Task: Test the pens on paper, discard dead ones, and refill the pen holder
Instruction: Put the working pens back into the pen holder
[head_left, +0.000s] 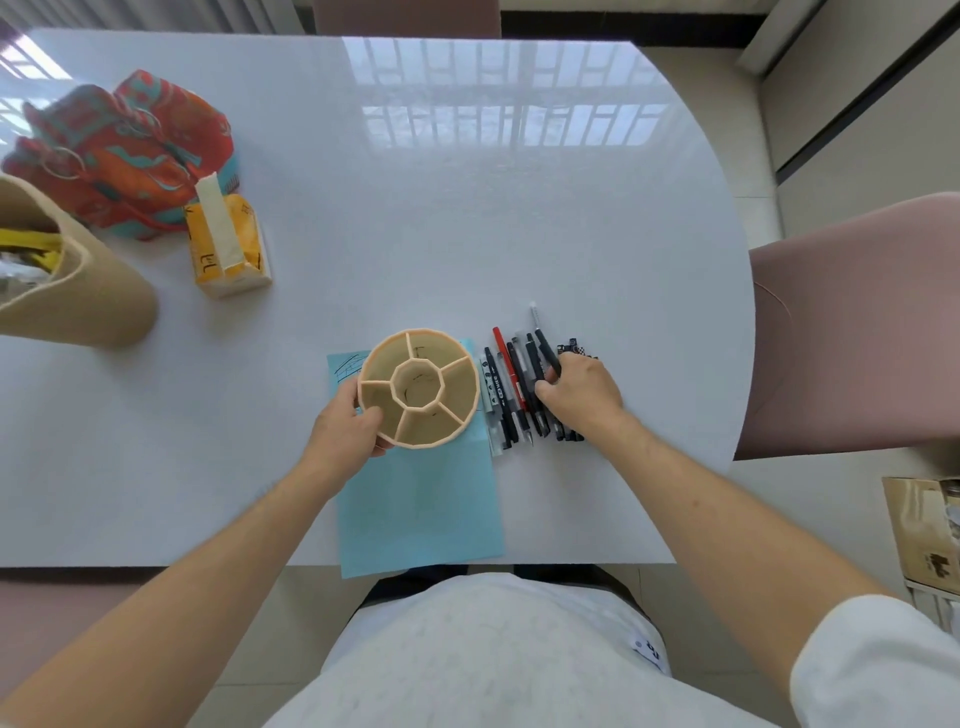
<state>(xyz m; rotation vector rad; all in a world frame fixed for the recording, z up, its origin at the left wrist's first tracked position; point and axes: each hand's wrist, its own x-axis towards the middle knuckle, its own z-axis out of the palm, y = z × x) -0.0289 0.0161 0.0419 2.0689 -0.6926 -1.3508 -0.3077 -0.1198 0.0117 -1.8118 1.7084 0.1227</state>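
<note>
A round beige pen holder (418, 387) with several empty compartments stands on a light blue sheet of paper (421, 509) that carries scribbles at its far left corner. My left hand (347, 427) grips the holder's near left rim. To the right lies a row of several pens (511, 389), mostly black, one red. My right hand (579, 389) rests on the row's right side with its fingers closed around a black pen (548, 353), whose far end sticks out above the thumb.
A yellow tissue pack (228, 244), a red and teal patterned bag (124, 150) and a beige bag (78, 291) sit at the left of the white table (467, 208). A pink chair (852, 327) stands at the right, a cardboard box (924, 535) on the floor.
</note>
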